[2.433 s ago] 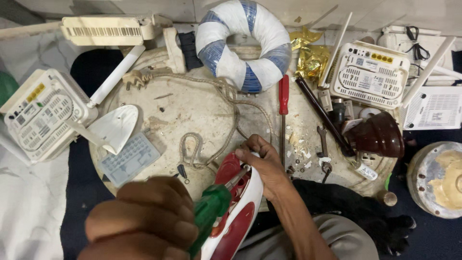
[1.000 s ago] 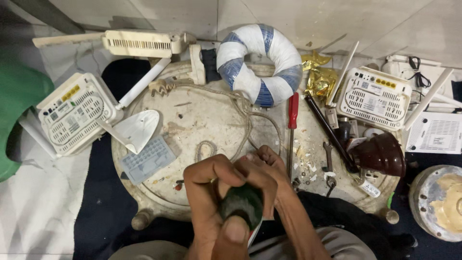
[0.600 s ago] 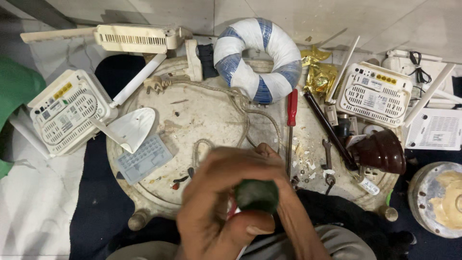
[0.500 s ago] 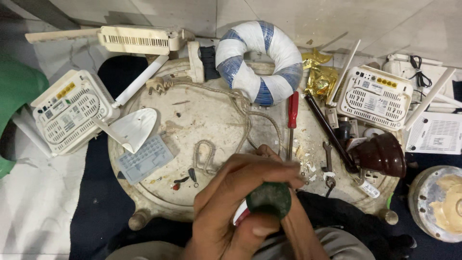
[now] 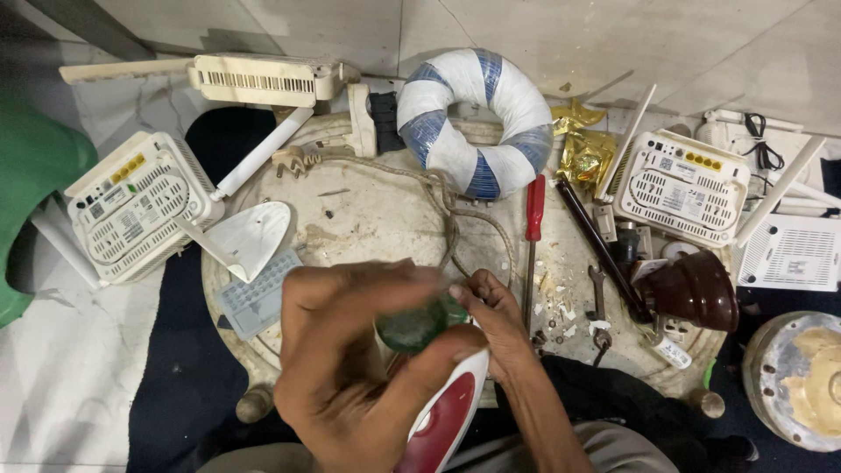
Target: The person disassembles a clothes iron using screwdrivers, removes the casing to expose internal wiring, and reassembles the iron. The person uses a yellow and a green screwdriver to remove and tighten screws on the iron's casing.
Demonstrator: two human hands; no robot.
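Left hand (image 5: pixel 350 368), nearest camera, fist wrapped round dark green round-ended screwdriver handle (image 5: pixel 412 326); long axis runs almost straight away from lens, down toward red-and-white plastic clothes iron (image 5: pixel 447 420) in lap. Right hand (image 5: pixel 491 320), just beyond, fingers pinched at iron's upper edge, steadying. Farther: round worn worktable (image 5: pixel 368 210), red-handled screwdriver (image 5: pixel 533 228), blue-and-white wrapped ring (image 5: pixel 477 123).

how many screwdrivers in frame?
2: a red-handled screwdriver lies on the round table below the ring; the left hand grips a green-handled one. Others may be hidden.
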